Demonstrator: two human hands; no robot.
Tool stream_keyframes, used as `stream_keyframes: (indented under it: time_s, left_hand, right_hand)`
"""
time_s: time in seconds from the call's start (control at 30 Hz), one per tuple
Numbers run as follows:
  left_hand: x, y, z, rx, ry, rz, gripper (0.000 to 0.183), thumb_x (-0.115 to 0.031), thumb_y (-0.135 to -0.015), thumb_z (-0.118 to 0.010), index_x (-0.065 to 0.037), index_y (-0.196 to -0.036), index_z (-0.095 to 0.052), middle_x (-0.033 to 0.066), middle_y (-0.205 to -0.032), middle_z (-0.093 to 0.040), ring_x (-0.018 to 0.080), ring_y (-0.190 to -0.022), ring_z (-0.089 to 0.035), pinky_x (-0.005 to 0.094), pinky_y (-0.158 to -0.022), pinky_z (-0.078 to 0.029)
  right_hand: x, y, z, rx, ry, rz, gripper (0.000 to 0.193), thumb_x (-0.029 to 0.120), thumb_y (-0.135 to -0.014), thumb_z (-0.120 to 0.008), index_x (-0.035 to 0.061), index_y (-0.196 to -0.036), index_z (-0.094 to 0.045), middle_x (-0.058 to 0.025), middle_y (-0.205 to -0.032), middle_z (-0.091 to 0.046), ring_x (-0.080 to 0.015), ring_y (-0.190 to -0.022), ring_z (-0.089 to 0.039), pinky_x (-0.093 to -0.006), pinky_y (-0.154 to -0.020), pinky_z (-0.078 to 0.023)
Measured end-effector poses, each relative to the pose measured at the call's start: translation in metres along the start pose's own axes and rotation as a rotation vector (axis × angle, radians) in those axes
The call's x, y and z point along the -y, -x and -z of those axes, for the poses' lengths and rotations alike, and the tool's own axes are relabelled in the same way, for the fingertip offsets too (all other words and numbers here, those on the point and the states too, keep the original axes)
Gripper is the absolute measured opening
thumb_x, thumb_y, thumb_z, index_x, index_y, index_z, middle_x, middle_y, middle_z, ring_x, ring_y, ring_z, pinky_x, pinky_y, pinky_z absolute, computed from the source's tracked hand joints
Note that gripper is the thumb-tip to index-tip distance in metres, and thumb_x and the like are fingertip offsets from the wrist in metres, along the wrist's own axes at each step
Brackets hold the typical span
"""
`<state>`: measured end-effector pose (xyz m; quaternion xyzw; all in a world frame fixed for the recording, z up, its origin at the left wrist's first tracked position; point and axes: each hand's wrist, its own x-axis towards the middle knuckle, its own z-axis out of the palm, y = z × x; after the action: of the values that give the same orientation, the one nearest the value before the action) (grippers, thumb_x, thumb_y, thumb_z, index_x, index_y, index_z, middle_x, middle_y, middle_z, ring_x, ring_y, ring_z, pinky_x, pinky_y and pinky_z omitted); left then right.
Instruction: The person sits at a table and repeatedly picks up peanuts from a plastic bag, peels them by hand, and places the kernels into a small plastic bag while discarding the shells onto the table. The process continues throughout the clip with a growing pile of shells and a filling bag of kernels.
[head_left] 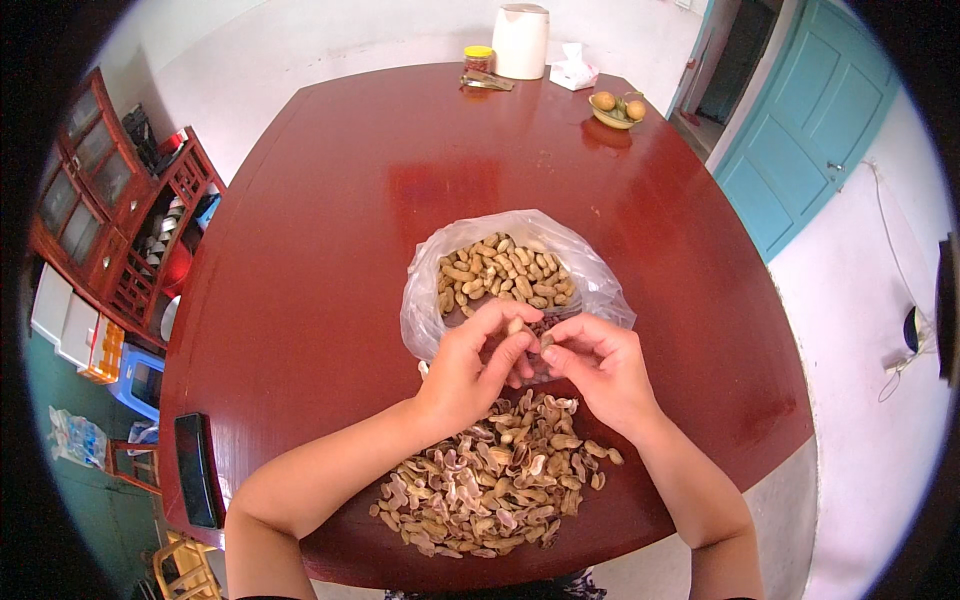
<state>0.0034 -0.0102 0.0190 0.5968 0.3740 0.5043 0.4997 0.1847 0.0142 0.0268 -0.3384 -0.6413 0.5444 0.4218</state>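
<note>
My left hand (pixel 472 357) is closed with a tan peanut (pixel 515 326) between thumb and fingers. Close beside it, my right hand (pixel 607 366) pinches a small piece of peanut shell (pixel 546 341). Both hands hover over the near side of a clear plastic bag (pixel 590 270), which lies open and holds many unshelled peanuts (pixel 505 270). Reddish shelled kernels (pixel 541 326) show partly between my hands, mostly hidden by the fingers. Below my wrists, a broad heap of split peanut shells (pixel 490 485) covers the table near its front edge.
A black phone (pixel 198 470) rests on the left edge of the dark red table (pixel 300 300). Along the far edge stand a yellow-lidded jar (pixel 478 58), a white kettle (pixel 521 42), a tissue pack (pixel 573 68) and a fruit bowl (pixel 614 118). A wooden cabinet (pixel 110 190) stands left.
</note>
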Motion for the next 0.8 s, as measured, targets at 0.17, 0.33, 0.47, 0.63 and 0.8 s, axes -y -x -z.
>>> stream_keyframes:
  time_s: [0.17,0.33,0.47,0.63,0.8]
  left_hand:
    - [0.002,-0.001,0.006,0.057,0.058,0.113,0.011,-0.009,-0.102,-0.042,-0.007,-0.112,-0.043,0.0008,-0.084,-0.051,0.0064,-0.068,-0.048,0.0209,-0.058,-0.043]
    - [0.003,0.0,-0.001,0.036,-0.182,-0.074,0.008,-0.013,-0.102,-0.044,-0.007,-0.108,-0.043,-0.0004,-0.081,-0.046,0.0068,-0.07,-0.044,0.0222,-0.061,-0.039]
    - [0.005,0.002,-0.001,0.06,-0.231,-0.097,0.009,-0.014,-0.102,-0.045,-0.006,-0.106,-0.044,-0.001,-0.08,-0.046,0.0064,-0.071,-0.043,0.0227,-0.062,-0.039]
    - [-0.004,0.002,0.002,0.09,-0.345,-0.169,0.009,-0.011,-0.1,-0.046,-0.003,-0.098,-0.047,0.0079,-0.08,-0.049,0.0146,-0.073,-0.048,0.0292,-0.065,-0.043]
    - [-0.006,0.006,0.001,0.096,-0.466,-0.142,0.011,-0.011,-0.101,-0.043,-0.004,-0.093,-0.045,0.0121,-0.074,-0.048,0.0187,-0.068,-0.048,0.0322,-0.063,-0.044]
  right_hand:
    - [0.004,-0.001,0.007,-0.024,0.174,0.127,0.004,-0.004,-0.086,-0.062,-0.0022,-0.089,-0.06,-0.0013,-0.09,-0.057,-0.0072,-0.084,-0.055,-0.0216,-0.074,-0.045]
    - [-0.002,-0.003,0.005,-0.023,-0.041,0.085,0.004,-0.004,-0.086,-0.064,-0.0028,-0.088,-0.061,-0.0016,-0.09,-0.057,-0.0079,-0.084,-0.055,-0.0206,-0.074,-0.044]
    - [0.005,0.001,0.0,-0.028,-0.089,0.014,0.004,0.001,-0.088,-0.065,-0.0019,-0.09,-0.064,-0.0047,-0.086,-0.064,-0.0103,-0.077,-0.062,-0.0217,-0.067,-0.049]
    - [0.01,0.003,-0.001,0.008,-0.17,-0.097,0.005,0.004,-0.089,-0.065,-0.0006,-0.089,-0.064,-0.0094,-0.079,-0.069,-0.0159,-0.064,-0.067,-0.0246,-0.055,-0.052]
    - [0.01,0.008,-0.008,0.003,-0.198,-0.148,0.007,0.006,-0.09,-0.064,-0.0014,-0.09,-0.063,-0.012,-0.078,-0.068,-0.0186,-0.064,-0.068,-0.0258,-0.054,-0.053]
